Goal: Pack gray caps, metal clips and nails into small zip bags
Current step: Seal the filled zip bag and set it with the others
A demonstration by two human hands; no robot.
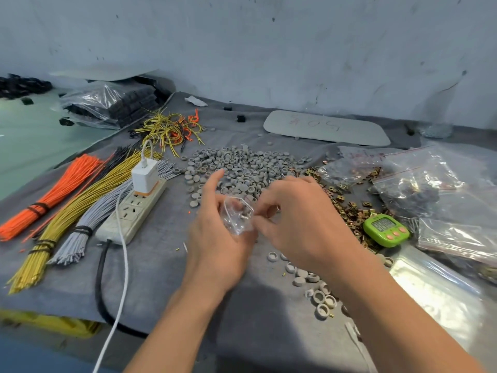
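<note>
A worktop (166,278) covered with gray cloth stands against a scuffed, pale blue-white wall (269,49). Past the worktop's left edge lies a pale green surface (27,135).

Over the middle of the worktop, both hands meet on a small zip bag (238,215) of clear plastic. The left hand (215,224) holds the bag with curled fingers, its forefinger lifted. The right hand (301,219) pinches the bag's right edge with its fingertips. A small metal piece shows inside the bag; whether it is a nail cannot be told.

Just behind the hands lies a broad heap of gray caps (242,168). More loose caps (309,278) are scattered near the front edge, under the right forearm. Brassy metal clips (347,208) spread out to the right of the hands. Toward the right edge lie clear zip bags with red seal lines (430,181).

Beside the clips stands a green timer (386,229); its digits are too blurred to read. Near the back edge lies a flat gray plate (325,127) with faint red handwriting that looks like "50" seen upside down.

On the left side lie tied bundles of orange wires (53,195), yellow wires (80,205) and gray wires (88,224). Beside them is a power strip (134,208) with a white charger (144,176) plugged in. At the back left corner sits a clear bag of black parts (113,103).
</note>
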